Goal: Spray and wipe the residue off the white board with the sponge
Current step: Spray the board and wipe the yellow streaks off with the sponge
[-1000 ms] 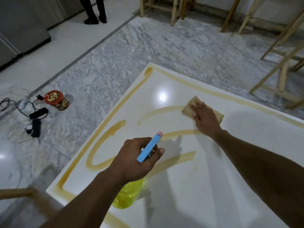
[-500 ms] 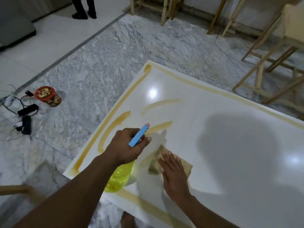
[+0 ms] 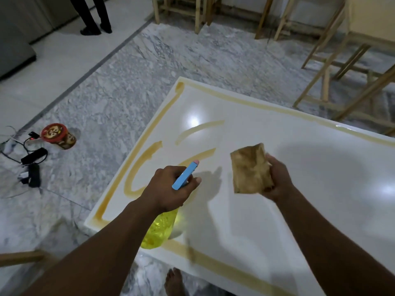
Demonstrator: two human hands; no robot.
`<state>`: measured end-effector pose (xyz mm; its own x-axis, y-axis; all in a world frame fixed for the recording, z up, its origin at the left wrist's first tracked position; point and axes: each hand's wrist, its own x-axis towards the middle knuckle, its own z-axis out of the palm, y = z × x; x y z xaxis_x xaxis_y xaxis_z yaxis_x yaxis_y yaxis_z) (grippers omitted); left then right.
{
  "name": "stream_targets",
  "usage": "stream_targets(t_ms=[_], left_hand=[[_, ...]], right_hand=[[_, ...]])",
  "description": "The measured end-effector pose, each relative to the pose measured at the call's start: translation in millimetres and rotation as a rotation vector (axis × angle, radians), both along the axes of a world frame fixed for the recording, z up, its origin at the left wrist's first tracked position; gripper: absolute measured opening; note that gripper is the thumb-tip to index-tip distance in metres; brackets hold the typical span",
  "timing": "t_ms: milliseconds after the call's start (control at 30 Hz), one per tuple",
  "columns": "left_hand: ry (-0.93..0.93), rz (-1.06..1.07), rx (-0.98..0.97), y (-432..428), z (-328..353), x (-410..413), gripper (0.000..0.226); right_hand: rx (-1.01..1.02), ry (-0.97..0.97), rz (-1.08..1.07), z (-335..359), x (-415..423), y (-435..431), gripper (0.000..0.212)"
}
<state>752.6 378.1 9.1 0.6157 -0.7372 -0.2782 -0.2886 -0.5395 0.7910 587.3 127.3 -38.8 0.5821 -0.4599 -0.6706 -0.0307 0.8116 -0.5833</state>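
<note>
The white board [image 3: 310, 178] lies flat in front of me, with yellow-brown residue streaks [image 3: 145, 159] along its edges and in curved lines on its left half. My left hand [image 3: 168, 189] grips a spray bottle [image 3: 159, 230] with a yellow body and a blue trigger head, held over the board's near left part. My right hand [image 3: 276, 180] holds the stained tan sponge [image 3: 250, 169] lifted off the board, its wiping face turned towards me.
The marble floor surrounds the board. A red-lidded tin [image 3: 58, 135] and black chargers with cables [image 3: 32, 165] lie on the floor at left. Wooden frames [image 3: 342, 67] stand behind the board. A person's legs [image 3: 94, 16] are at top left. My bare foot [image 3: 174, 282] shows below.
My right hand dragged the sponge from the far streaks down to the near edge, then lifted it off the board and turned it up. Middle streaks got shorter. The left hand kept the bottle.
</note>
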Motion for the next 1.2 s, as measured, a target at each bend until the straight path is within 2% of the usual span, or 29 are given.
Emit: stream_targets(t_ms=[67, 133, 200, 267, 367, 467, 567, 733, 833, 867, 933, 1000, 1100, 1167, 1200], left_hand=[[0.007, 0.008, -0.011, -8, 1, -11, 0.039], [0.008, 0.019, -0.012, -16, 1, -22, 0.038], [0.005, 0.038, -0.015, -21, -3, -31, 0.037], [-0.025, 0.06, -0.015, -25, -9, -39, 0.037], [-0.043, 0.095, -0.017, -29, -19, -53, 0.037], [-0.05, 0.113, -0.02, -30, -22, -68, 0.036], [-0.06, 0.137, 0.002, -27, -20, -79, 0.034], [-0.07, 0.127, 0.004, -15, -1, -95, 0.033], [-0.079, 0.105, -0.025, 1, 6, -101, 0.029], [-0.097, 0.082, -0.019, 7, 9, -103, 0.029], [-0.106, 0.047, -0.012, 16, 13, -107, 0.031], [-0.103, 0.011, -0.011, 25, 18, -111, 0.034], [-0.058, -0.022, -0.012, 29, 23, -120, 0.038], [-0.045, -0.027, -0.003, 26, 25, -127, 0.038], [-0.036, -0.026, 0.002, 23, 26, -131, 0.037]], right_hand=[[-0.21, 0.053, 0.06, 3, 12, -45, 0.04], [-0.513, 0.203, 0.128, 0, 35, -86, 0.031], [-0.9, 0.433, 0.256, -4, 59, -117, 0.034], [-1.259, 0.61, 0.482, -13, 77, -139, 0.041], [-1.528, 0.717, 0.862, -71, 83, -144, 0.05], [-1.767, 0.823, 0.906, -113, 74, -103, 0.059], [-1.746, 0.688, 1.056, -119, 56, -55, 0.058], [-1.702, 0.345, 1.097, -117, -21, 53, 0.07], [-1.59, 0.234, 1.082, -109, -59, 116, 0.067], [-1.494, 0.219, 1.08, -100, -64, 132, 0.063], [-1.166, 0.189, 1.044, -71, -69, 145, 0.052], [-0.746, 0.199, 0.866, -40, -77, 144, 0.04], [-0.247, 0.225, 0.546, -15, -100, 121, 0.03], [-0.031, 0.209, 0.365, -10, -116, 93, 0.033], [-0.01, 0.226, 0.31, -8, -122, 76, 0.036]])
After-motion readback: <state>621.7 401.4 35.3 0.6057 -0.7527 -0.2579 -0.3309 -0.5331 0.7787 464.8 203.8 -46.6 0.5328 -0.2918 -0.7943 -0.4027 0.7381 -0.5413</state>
